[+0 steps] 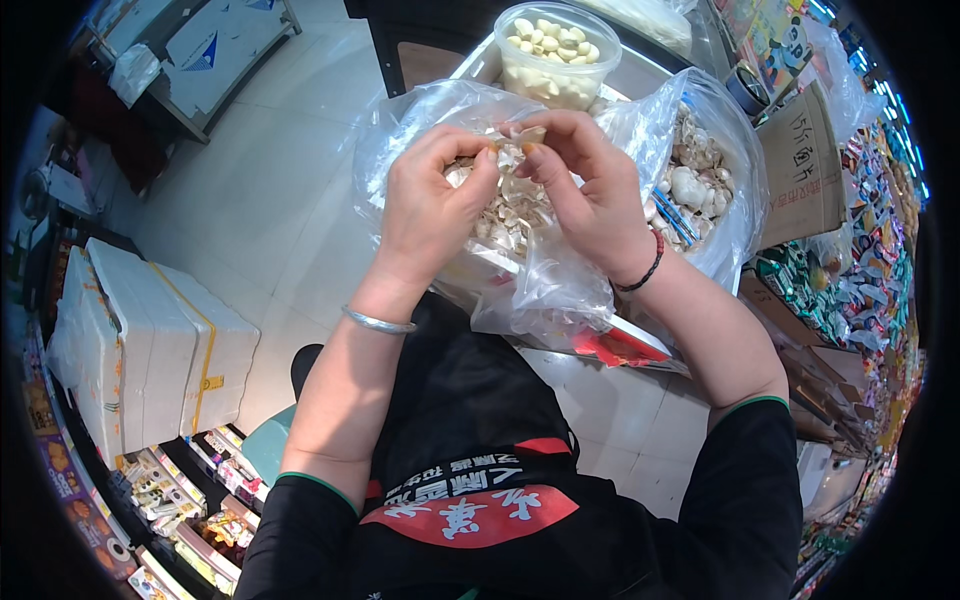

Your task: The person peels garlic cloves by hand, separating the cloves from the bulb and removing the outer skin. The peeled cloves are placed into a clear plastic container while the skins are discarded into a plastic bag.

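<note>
My left hand [439,191] pinches thumb and forefinger together on what looks like a bit of garlic skin, its tips small and partly hidden. Close beside it, my right hand [592,176] holds a pale piece of garlic [533,135] between thumb and fingers; whether it is a clove or only skin is unclear. Under both hands lies a heap of loose garlic skins [510,225] in a clear plastic bag [551,270]. To the right, a second clear bag [739,191] contains unpeeled garlic [690,187]. Behind the hands, a round clear tub [555,86] holds peeled garlic cloves [551,41].
A blue pen-like item [675,216] lies on the unpeeled garlic. At right stand a cardboard box flap [799,165] bearing writing and racks of packaged snacks [874,262]. White foam boxes [161,345] stand on the left, and a metal-legged table [217,64] at far left.
</note>
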`<action>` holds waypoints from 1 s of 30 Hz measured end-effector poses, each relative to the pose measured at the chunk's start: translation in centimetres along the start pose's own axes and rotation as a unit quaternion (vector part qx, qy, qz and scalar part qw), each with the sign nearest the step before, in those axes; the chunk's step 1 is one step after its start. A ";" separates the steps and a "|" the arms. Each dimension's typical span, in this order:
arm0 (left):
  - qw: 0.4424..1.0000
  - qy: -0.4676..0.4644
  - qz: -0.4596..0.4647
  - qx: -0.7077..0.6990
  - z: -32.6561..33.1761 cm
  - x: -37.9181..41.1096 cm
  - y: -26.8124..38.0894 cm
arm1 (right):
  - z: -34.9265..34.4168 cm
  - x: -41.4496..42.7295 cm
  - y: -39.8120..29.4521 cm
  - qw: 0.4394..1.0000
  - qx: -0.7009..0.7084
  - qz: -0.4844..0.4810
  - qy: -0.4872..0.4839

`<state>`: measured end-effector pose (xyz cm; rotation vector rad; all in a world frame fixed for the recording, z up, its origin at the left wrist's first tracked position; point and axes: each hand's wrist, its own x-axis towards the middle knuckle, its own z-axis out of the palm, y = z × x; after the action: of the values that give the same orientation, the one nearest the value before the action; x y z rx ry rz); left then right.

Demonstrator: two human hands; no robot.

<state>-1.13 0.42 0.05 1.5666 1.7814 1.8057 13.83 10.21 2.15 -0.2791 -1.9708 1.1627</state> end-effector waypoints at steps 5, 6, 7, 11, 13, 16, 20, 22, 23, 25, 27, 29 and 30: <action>1.000 0.003 -0.027 0.007 0.2 0.1 0.0 | -0.4 0.0 0.3 0.999 0.029 0.010 -0.012; 0.999 -0.003 -0.033 0.004 0.1 0.1 0.2 | -0.5 0.0 0.3 1.000 0.018 0.015 -0.018; 0.999 -0.010 -0.038 0.001 0.0 0.1 0.4 | -0.6 0.0 0.3 0.999 0.006 0.021 -0.023; 0.998 -0.019 0.003 -0.052 -0.1 0.1 0.4 | -0.9 0.5 0.1 0.994 -0.090 -0.029 -0.054; 0.996 -0.039 0.008 -0.075 -0.3 0.0 0.1 | -1.1 0.5 -0.2 0.990 -0.124 -0.005 -0.072; 0.995 -0.056 0.022 -0.083 -0.5 -0.1 -0.3 | -1.1 0.4 0.2 0.982 -0.163 -0.028 -0.087; 0.994 -0.072 0.012 -0.076 -0.8 -0.1 -0.2 | -0.9 0.5 0.6 0.977 -0.178 -0.077 -0.089; 0.994 -0.076 0.009 -0.084 -0.8 0.0 -0.1 | -1.0 0.4 0.3 0.974 -0.187 -0.079 -0.097; 0.993 -0.078 0.008 -0.088 -0.8 0.0 -0.2 | -1.0 0.4 0.3 0.974 -0.188 -0.081 -0.095; 0.994 -0.072 0.013 -0.084 -0.9 0.0 -0.4 | -0.8 0.4 0.3 0.974 -0.186 -0.086 -0.095; 0.994 -0.064 0.014 -0.082 -0.9 0.0 -0.4 | -0.7 0.4 0.5 0.975 -0.180 -0.090 -0.092; 0.995 -0.053 0.010 -0.083 -0.8 -0.1 -0.4 | -0.5 0.3 0.3 0.981 -0.166 -0.058 -0.086; 0.995 -0.052 0.003 -0.080 -0.8 -0.1 -0.4 | -0.4 0.1 -0.2 0.984 -0.155 -0.023 -0.082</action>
<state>-1.89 -0.01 -0.10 1.5748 1.5473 1.7856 14.05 10.43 2.46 -0.3026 -2.2931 0.8695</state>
